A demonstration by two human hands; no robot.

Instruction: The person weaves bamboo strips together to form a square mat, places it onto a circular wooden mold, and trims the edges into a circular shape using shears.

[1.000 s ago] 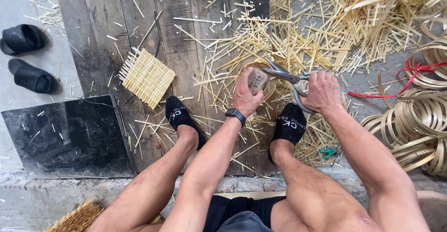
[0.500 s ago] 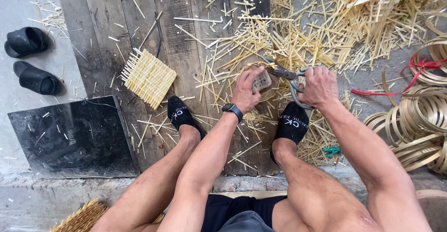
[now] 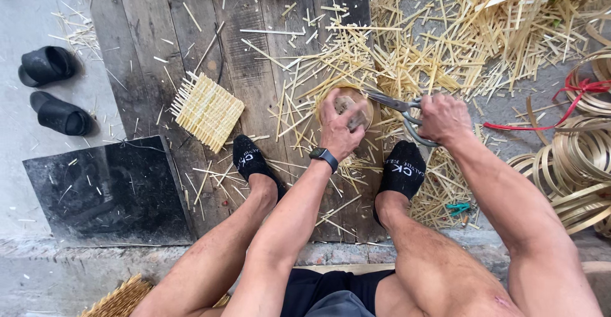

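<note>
left hand (image 3: 342, 124) grips a small round woven bamboo piece (image 3: 347, 104), fingers curled over its top, holding it just above the wooden boards (image 3: 254, 69) between the two socked feet. right hand (image 3: 443, 118) is closed through the handles of metal scissors (image 3: 398, 105); the blades point left and meet the rim of the round piece.

progress, judged from the scene: trimming looks to be mid-way. cut bamboo slivers (image 3: 445, 30) lie thick over boards and ground, so much cutting is done. the rim under the fingers is hidden, so cannot tell how much edge is left. one flat square woven mat (image 3: 207, 110) lies untrimmed, ends sticking out, left of the left foot. coiled bamboo strips (image 3: 573, 164) sit at right, unused.
</note>
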